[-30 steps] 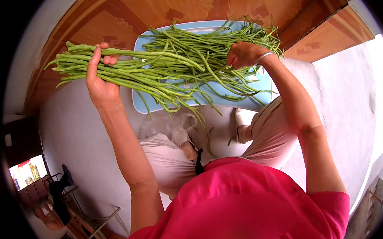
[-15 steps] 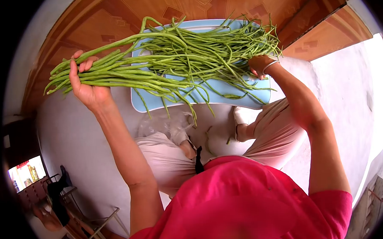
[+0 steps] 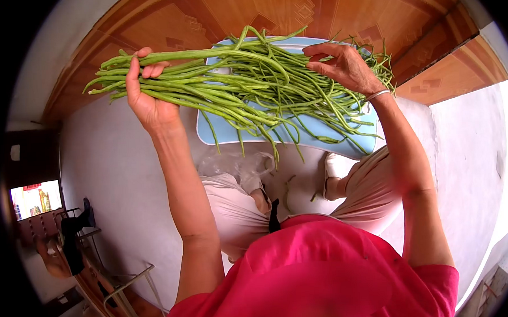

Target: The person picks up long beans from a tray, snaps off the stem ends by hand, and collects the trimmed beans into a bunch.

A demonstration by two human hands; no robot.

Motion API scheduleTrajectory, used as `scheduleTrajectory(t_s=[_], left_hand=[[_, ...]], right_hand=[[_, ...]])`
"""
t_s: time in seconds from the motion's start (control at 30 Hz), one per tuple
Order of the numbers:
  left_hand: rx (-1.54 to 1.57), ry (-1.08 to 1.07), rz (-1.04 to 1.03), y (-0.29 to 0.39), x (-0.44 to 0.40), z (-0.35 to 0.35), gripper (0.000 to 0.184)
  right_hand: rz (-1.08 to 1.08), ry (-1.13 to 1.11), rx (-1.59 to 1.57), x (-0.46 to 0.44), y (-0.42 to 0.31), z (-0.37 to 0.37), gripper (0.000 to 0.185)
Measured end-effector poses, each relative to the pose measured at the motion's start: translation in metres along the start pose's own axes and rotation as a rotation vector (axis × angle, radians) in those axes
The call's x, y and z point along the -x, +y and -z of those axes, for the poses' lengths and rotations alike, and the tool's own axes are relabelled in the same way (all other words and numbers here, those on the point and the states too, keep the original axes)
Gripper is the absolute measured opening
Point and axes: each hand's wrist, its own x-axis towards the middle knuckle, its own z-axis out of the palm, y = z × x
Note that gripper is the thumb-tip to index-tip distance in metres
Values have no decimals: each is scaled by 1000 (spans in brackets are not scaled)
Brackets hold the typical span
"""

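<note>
Blue table (image 3: 230, 131): right hand (image 3: 349, 66) moved away from its near edge, fingers released above
Yardlong beans (image 3: 310, 89): piled across table
Bean bunch (image 3: 200, 84): overhanging table's left side, likely keeping strands aligned
Left hand (image 3: 152, 109): grasping bunch near one end

You are holding a long green bean bunch (image 3: 188, 82) out to the left, while thinner beans (image 3: 301, 72) are lying tangled across the blue tabletop (image 3: 225, 131).

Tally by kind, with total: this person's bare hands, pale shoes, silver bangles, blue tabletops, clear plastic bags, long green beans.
Left hand, right hand: 2
Pale shoes: 2
Silver bangle: 1
Blue tabletop: 1
Clear plastic bag: 1
Green beans: too tangled to count
Total counted: 7
</note>
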Motion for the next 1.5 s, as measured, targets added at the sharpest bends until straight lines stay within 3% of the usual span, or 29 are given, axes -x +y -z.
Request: scheduleTrajectory(t_s=[0.03,0.07,0.2,0.3,0.33,0.43,0.5,0.6,0.73,0.97,1.0,1.1,1.13,1.23,1.4,1.5], left_hand=[[20,-8,-1,2,1,-3,10],[39,-4,3,0,-1,3,10],[111,-29,47,0,3,-9,11],[118,-21,31,6,0,-8,11],[145,-28,43,7,1,-10,11],[144,6,-49,9,3,-23,10],[147,-16,-61,13,0,-18,9],[160,-100,-56,15,-1,-14,9],[175,-80,-66,19,4,-23,7],[156,-107,1,13,0,-13,8],[158,-109,19,13,0,-12,8],[179,-128,67,13,0,-10,8],[172,-128,72,11,0,-10,8],[167,-113,82,4,1,-12,6],[195,-107,106,-4,1,-15,6],[184,-152,150,-1,-2,-10,6]], right_hand=[[59,38,-57,-4,-9,-2,45],[0,-65,-64,-9,-11,-1,49],[163,49,-29,-19,-28,-6,50],[199,224,-183,-32,-32,-1,57],[127,149,-183,-32,-40,3,54],[221,113,-163,-39,-47,-7,60],[102,-116,-126,-38,-35,-11,57],[-6,-99,-217,-32,-27,-22,49],[12,-14,-480,-31,-34,-26,38],[-184,22,-901,-39,-46,-31,38],[-294,26,-867,-38,-51,-28,37],[-213,131,-677,-30,-69,-13,36],[-147,268,-614,-29,-75,-11,32],[-12,319,-407,-33,-79,-4,28],[-108,-94,-123,-43,-85,-1,22],[-160,-66,-237,-46,-76,-8,22]])
